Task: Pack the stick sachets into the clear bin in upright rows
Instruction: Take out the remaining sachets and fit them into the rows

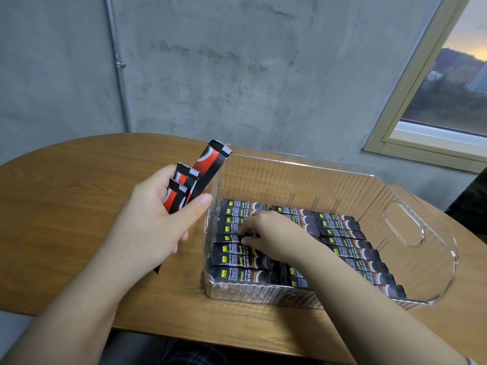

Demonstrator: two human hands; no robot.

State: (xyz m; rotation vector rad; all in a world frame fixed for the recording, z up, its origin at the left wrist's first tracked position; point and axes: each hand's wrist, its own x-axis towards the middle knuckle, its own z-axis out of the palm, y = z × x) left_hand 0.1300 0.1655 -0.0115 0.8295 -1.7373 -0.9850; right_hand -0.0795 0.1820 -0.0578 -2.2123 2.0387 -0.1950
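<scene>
Head view. The left hand (155,214) grips a fanned bundle of sachets (195,180) outside the bin (421,259), just beside its wall at 9 o'clock, ends pointing toward 1 o'clock. The right hand (266,233) reaches down inside the bin, fingertips (243,234) curled onto a packed sachet (229,238) in the left column; whether they pinch it or only press it cannot be told. The packed rows (350,248) fill the bin floor from 6 o'clock toward 12, in two or three columns, printed faces up and overlapping like shingles. A bare strip of floor remains at 12 o'clock. The bin rests on the table (79,193).

Judged step: seating one sachet into the left column. To do it well, the right hand should probably tuck each sachet snugly against its neighbour, ends aligned with the column, while the left hand feeds singles from close by the rim. Pressing hard risks toppling the leaning row.
</scene>
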